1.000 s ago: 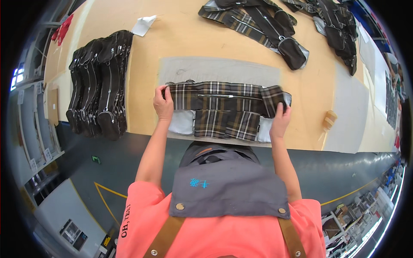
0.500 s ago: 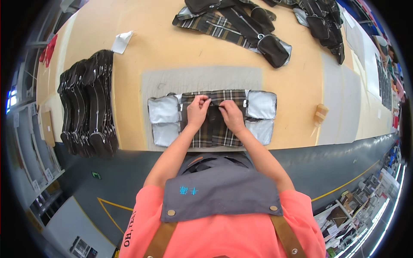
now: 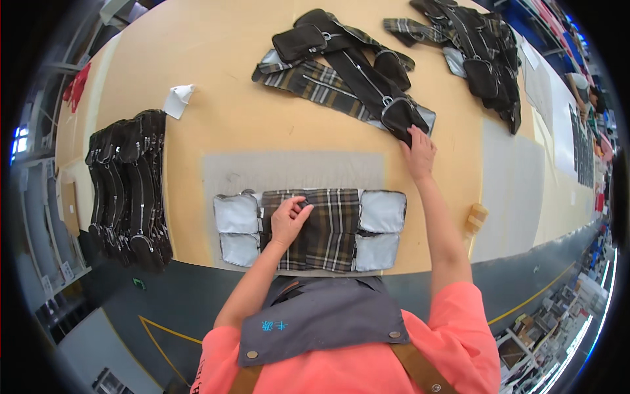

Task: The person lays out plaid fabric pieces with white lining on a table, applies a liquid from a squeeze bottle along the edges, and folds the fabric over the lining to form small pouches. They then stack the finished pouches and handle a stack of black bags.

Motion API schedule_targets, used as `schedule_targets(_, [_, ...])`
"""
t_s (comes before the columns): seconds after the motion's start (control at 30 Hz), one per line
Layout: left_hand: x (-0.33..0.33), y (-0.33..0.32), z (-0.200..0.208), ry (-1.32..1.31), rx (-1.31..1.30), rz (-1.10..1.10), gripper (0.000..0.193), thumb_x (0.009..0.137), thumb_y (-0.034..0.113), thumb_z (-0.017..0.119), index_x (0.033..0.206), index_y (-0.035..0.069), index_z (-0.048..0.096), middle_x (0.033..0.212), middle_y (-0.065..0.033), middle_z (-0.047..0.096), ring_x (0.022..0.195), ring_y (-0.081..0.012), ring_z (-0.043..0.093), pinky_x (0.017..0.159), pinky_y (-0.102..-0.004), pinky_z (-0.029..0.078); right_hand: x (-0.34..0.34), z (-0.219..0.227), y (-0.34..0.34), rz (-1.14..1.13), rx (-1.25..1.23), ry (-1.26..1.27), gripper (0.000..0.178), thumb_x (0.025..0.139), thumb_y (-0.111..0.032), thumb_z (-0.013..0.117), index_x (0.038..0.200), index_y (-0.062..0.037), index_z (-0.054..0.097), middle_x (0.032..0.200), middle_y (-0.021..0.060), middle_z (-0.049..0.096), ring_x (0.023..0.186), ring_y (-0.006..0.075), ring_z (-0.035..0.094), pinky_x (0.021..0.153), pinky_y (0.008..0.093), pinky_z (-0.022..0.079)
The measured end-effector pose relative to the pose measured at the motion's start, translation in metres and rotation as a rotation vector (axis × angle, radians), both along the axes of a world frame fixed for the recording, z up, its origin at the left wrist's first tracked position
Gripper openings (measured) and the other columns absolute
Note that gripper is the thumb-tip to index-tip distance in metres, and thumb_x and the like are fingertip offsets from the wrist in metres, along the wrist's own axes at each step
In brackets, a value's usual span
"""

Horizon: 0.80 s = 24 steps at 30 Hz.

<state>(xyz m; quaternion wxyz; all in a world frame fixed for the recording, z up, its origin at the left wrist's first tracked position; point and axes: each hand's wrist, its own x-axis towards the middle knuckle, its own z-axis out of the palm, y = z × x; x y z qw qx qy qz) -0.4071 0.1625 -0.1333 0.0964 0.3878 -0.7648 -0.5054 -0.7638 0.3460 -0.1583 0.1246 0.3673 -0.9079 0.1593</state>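
Note:
On the near table edge lies a plaid fabric piece in brown, black and white, with silvery square pouches at both ends. Over its left half is my left hand, thumb and forefinger drawn together in a pinch; whatever may be between them is too small to make out. Farther off to the right, my right hand has its thumb and fingers closed on the near end of a black zippered fabric piece. That piece rests with others on a loose heap with plaid undersides showing.
A stack of black zippered pieces stands at the left table edge. A second heap lies at the far right. A white paper scrap and a small amber bottle are on the table.
My right hand has left the plaid piece and reached up and right to the black zippered piece. My left hand stays over the plaid piece. The whole view has shifted too.

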Motion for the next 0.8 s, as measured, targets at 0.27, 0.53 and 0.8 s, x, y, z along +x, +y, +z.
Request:
schedule_targets(0.27, [0.008,0.002,-0.002,-0.008,0.037,0.028,0.036,0.081,0.031,0.078,0.107,0.008,0.068,0.076,-0.0002,0.057,0.056,-0.0081,0.053,0.057,-0.0231,0.047,-0.071,0.128,-0.067,0.200,-0.142,-0.063,0.015,0.094,-0.019,0.060,0.106,-0.0092,0.061,0.092,0.0151,0.067,0.082,0.0364,0.064,0.069,0.0428,0.051])
schedule_targets(0.53, [0.022,0.006,0.032,0.119,-0.070,0.073,0.045,0.081,0.032,0.080,0.116,0.009,0.064,0.084,-0.0028,0.049,0.058,-0.0103,0.047,0.057,-0.0242,0.045,-0.165,0.317,-0.187,0.389,-0.393,0.153,0.026,0.092,-0.025,0.066,0.112,-0.0086,0.063,0.091,0.0073,0.070,0.082,0.0154,0.067,0.076,0.0277,0.050])
schedule_targets(0.8, [0.070,0.007,0.048,0.241,0.140,0.282,0.038,0.086,0.025,0.077,0.117,0.006,0.064,0.090,-0.0005,0.056,0.068,-0.0071,0.052,0.062,-0.0225,0.046,-0.021,0.554,-0.201,0.442,-0.344,0.007,0.021,0.089,-0.019,0.065,0.105,-0.0042,0.066,0.093,0.0107,0.067,0.089,0.0192,0.063,0.080,0.0319,0.049])
